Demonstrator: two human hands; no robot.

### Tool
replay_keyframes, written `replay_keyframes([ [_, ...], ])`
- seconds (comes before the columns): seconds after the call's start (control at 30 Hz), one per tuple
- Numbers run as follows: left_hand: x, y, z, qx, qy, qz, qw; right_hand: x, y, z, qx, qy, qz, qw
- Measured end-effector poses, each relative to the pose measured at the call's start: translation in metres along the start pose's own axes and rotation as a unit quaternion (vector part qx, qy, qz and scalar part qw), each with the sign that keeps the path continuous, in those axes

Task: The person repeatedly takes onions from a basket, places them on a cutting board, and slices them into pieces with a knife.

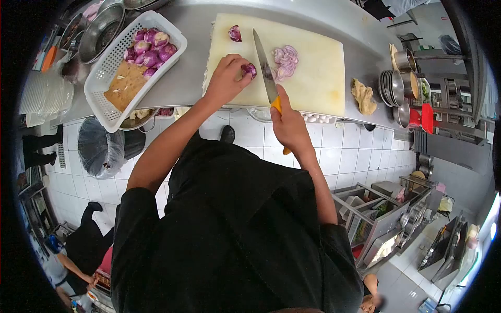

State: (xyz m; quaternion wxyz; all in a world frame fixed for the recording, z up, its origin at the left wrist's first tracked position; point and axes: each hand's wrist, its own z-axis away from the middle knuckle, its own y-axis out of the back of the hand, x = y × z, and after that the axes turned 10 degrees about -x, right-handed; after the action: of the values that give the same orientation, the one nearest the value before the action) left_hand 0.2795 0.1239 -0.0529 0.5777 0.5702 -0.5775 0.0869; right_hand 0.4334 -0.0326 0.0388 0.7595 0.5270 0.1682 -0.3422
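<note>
I look down on a long steel table [188,78] that carries a pale, cream-white cutting board [313,78]. To its left sits a white slotted plastic basket [107,73], holding peeled purple-and-white onions [150,47] at its far end and brown papery skins nearer me.

My left hand [225,79] is curled closed, fingertips pinning a small purple onion piece [249,69] against the board near its front edge. My right hand [288,125] is wrapped fully around the yellow handle of a chef's knife [265,65], whose long steel blade runs across the board, just beside that onion piece on its right.

On the blade's far side lies a loose heap of thin, pale purple onion slices [285,60]. Another onion half [235,33], glossy purple, rests alone near the board's far edge.
</note>
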Motion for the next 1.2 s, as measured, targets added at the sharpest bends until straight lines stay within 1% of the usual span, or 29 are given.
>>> replay_keyframes([
  [0.03, -0.001, 0.000, 0.001, 0.011, 0.010, 0.006, 1.000, -0.002, 0.000, 0.001, -0.003, 0.007, 0.015, 1.000],
  [0.13, -0.005, -0.001, -0.004, -0.023, -0.015, 0.031, 0.999, -0.020, 0.005, 0.005, -0.031, -0.026, 0.033, 0.999],
  [0.23, -0.010, -0.005, -0.010, -0.029, -0.014, 0.045, 0.998, -0.024, 0.006, 0.002, -0.035, -0.028, 0.052, 0.998],
  [0.33, -0.010, -0.007, -0.010, -0.030, 0.004, 0.060, 0.998, -0.032, 0.010, -0.002, -0.052, -0.056, 0.034, 0.997],
  [0.43, -0.010, -0.006, -0.010, -0.032, 0.000, 0.073, 0.997, -0.025, 0.007, -0.010, -0.018, -0.005, 0.046, 0.999],
  [0.53, -0.011, -0.007, -0.009, -0.001, -0.016, 0.038, 0.999, -0.018, 0.005, -0.020, 0.013, -0.049, 0.048, 0.998],
  [0.63, -0.008, -0.004, -0.010, 0.037, -0.019, 0.067, 0.997, -0.018, 0.007, -0.020, 0.010, -0.082, 0.087, 0.993],
  [0.73, 0.009, 0.006, -0.007, 0.011, -0.076, 0.006, 0.997, -0.003, -0.005, -0.016, 0.076, -0.010, 0.106, 0.991],
  [0.83, 0.035, 0.018, -0.007, -0.078, -0.090, 0.008, 0.993, -0.011, -0.002, -0.010, 0.087, -0.046, 0.104, 0.990],
  [0.93, 0.055, 0.023, -0.015, -0.120, -0.153, -0.060, 0.979, -0.013, -0.004, -0.004, 0.137, -0.038, 0.106, 0.984],
  [1.03, 0.061, 0.023, -0.026, -0.179, -0.202, -0.148, 0.951, -0.016, 0.000, 0.001, 0.158, -0.038, 0.111, 0.980],
  [1.13, 0.065, 0.023, -0.033, -0.185, -0.219, -0.153, 0.946, -0.018, 0.006, 0.003, 0.163, -0.042, 0.113, 0.979],
  [1.2, 0.065, 0.024, -0.035, -0.153, -0.218, -0.136, 0.954, -0.009, 0.007, -0.001, 0.171, -0.015, 0.099, 0.980],
])
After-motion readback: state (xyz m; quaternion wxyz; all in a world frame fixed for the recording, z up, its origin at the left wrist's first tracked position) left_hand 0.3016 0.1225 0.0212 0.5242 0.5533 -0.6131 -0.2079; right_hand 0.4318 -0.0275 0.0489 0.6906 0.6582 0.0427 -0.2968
